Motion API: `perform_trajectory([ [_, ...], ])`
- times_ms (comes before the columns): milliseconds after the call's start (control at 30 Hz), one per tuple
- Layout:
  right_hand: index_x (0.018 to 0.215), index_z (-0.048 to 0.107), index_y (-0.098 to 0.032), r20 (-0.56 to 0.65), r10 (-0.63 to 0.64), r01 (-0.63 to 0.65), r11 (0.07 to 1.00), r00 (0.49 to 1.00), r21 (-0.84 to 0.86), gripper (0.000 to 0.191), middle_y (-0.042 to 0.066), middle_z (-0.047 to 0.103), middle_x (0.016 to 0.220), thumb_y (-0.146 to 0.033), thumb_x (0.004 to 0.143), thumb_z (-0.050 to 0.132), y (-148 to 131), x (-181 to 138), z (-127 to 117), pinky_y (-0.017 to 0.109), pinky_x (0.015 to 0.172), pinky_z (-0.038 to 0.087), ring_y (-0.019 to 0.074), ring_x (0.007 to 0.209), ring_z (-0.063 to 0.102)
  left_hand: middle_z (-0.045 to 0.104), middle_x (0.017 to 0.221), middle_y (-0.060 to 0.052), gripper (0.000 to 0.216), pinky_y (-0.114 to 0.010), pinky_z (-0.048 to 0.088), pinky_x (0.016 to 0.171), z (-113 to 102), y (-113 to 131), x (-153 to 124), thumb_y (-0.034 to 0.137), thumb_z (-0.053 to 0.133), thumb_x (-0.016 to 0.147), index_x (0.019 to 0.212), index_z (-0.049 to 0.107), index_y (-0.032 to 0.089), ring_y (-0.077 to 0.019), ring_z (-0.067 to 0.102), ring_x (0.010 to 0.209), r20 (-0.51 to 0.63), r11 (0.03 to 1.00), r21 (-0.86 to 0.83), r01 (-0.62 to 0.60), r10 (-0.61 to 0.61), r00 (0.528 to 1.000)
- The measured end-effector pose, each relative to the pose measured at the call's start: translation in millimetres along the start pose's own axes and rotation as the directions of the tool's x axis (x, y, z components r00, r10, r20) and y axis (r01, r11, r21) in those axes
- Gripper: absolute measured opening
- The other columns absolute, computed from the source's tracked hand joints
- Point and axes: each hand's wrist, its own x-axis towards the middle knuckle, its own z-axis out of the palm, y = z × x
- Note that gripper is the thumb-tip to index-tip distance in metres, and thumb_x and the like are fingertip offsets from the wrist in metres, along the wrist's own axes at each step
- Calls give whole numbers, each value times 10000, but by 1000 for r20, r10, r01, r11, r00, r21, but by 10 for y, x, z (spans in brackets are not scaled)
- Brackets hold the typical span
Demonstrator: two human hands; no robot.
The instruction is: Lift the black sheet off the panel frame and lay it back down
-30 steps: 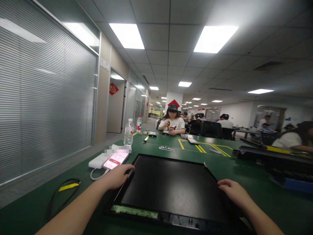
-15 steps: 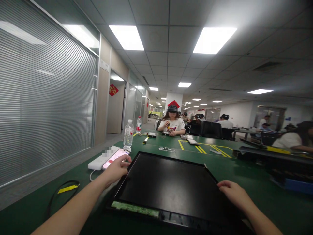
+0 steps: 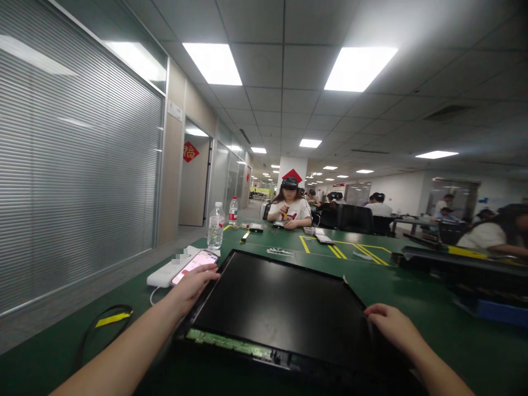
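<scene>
A black display panel in a thin dark frame lies in front of me, its left side tipped up slightly. A green circuit board strip shows along its near edge. My left hand grips the panel's left edge, fingers over the rim and thumb out of sight. At the opposite edge, my right hand has thumb and fingers closed on the frame. Its lower fingers are hidden. Just beyond my left hand, a lit phone leans on a white box-like device.
Water bottles stand at the far left of the green table. A black strap lies at left. Across the table a person handles a small device. Dark panel parts and a blue tray are at right.
My left hand's curled fingers have straightened onto the panel's left rim. That side of the panel has risen a little. The right hand stays on its edge.
</scene>
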Motion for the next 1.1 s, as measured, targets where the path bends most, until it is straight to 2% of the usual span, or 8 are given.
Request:
perform_trajectory([
  [167,753,680,-241,19,-4,4,1000,1000,6,227,19,688,800,-259,642,482,-1,0,3,258,666,434,195,778,621,624,613,17,451,-272,524,595,26,1,35,98,632,644,1052,461,184,-164,642,587,16,997,-48,55,-54,998],
  [333,760,678,-237,26,-17,17,1000,1000,1,228,25,684,787,-266,647,483,-25,-8,15,274,690,429,204,780,615,617,584,19,437,-282,519,592,22,-11,59,98,628,662,1065,474,165,-166,637,544,58,999,-7,45,-45,997],
  [500,765,679,-235,32,-23,23,1000,999,-15,233,28,683,785,-264,659,473,-50,-22,17,275,702,423,205,790,613,629,559,9,543,-288,520,561,-6,-34,73,107,607,703,1191,376,172,-185,644,543,82,998,24,63,-64,995],
  [633,762,678,-234,30,-25,25,1000,999,-16,224,26,683,775,-260,656,483,-60,-43,12,271,697,418,206,791,611,652,577,-4,580,-292,524,552,-12,-51,61,152,636,707,1218,365,181,-189,648,538,98,997,1,74,-74,992],
  [867,776,679,-229,36,-15,16,1000,999,-16,231,30,678,767,-264,654,486,-90,-63,13,271,674,413,206,775,609,705,712,-64,609,-335,535,622,-28,-80,77,192,717,635,1182,449,169,-226,672,650,146,994,-23,106,-102,984],
  [1100,785,675,-229,30,-8,9,1000,1000,-25,228,31,670,768,-269,655,492,-94,-55,23,268,639,411,200,750,605,701,635,-58,409,-334,534,584,11,-64,4,96,649,629,1032,588,126,-244,670,606,195,994,22,104,-106,975],
])
